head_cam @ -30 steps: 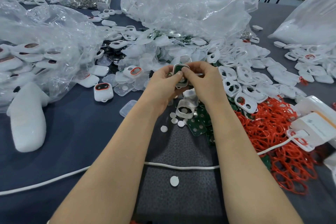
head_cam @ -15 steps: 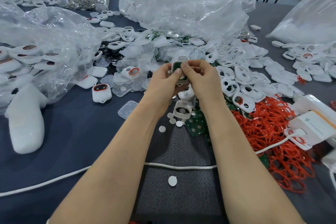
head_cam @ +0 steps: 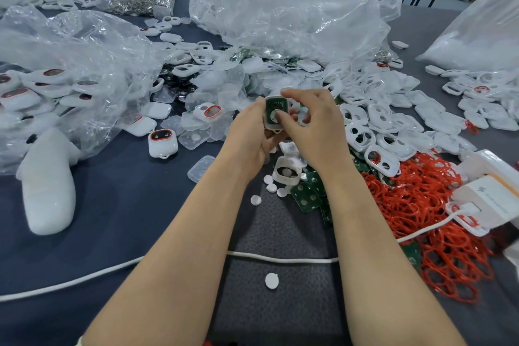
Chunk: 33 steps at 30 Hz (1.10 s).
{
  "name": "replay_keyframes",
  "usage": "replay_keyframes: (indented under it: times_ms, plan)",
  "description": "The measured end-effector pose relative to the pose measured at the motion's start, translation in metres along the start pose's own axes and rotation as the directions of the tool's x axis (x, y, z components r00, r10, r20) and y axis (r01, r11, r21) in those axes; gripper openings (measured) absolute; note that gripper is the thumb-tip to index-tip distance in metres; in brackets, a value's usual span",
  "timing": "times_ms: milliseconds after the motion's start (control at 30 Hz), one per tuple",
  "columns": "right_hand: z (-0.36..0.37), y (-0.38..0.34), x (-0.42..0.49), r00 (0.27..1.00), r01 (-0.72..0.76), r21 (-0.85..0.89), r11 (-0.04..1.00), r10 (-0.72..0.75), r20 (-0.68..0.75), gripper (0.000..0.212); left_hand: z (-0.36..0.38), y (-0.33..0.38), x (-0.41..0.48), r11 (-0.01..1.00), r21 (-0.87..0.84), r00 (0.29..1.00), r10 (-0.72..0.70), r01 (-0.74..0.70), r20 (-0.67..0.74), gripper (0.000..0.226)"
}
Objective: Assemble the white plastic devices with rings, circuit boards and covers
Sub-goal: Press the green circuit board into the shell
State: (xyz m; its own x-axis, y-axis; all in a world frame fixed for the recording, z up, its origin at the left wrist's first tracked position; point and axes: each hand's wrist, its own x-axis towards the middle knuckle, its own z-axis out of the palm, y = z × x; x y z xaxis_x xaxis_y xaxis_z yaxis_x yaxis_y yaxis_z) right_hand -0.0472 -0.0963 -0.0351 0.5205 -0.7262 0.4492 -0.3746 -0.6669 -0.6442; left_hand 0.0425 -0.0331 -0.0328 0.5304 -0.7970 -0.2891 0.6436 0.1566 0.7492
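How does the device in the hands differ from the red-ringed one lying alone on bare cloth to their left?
The held device shows a bare green circuit board; the red-ringed device is closed, with a dark window. The left hand and right hand hold the held device; the red-ringed device lies untouched on the table. Both have white rounded shells.

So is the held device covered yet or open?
Open: its green circuit board shows bare inside the white shell; no cover on.
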Motion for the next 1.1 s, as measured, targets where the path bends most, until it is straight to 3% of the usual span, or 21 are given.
replay_keyframes:
  times_ms: [533,667,800,1100]
  plan:
    - [0.0043,0.0001,-0.0006,0.999,0.033,-0.075,0.997,-0.030,0.041,0.036,-0.0003,0.0027,-0.0006,0.997,-0.074,1.000,-0.016,0.016,0.001,0.036]
    - [0.0068,0.0004,-0.0022,0.999,0.032,-0.082,0.996,-0.029,0.039,0.032,-0.0028,-0.0029,0.0019,0.998,0.039,0.998,0.043,-0.045,0.034,0.018]
    - [0.0068,0.0008,-0.0022,0.999,0.032,-0.082,0.996,-0.029,0.032,0.030,-0.0020,-0.0047,0.0019,0.992,0.105,0.997,0.072,-0.076,0.038,0.020]
    - [0.0093,-0.0029,-0.0027,1.000,0.031,-0.067,0.997,-0.031,0.006,0.028,-0.0012,-0.0031,0.0019,0.997,0.028,0.998,0.066,-0.067,0.020,0.021]
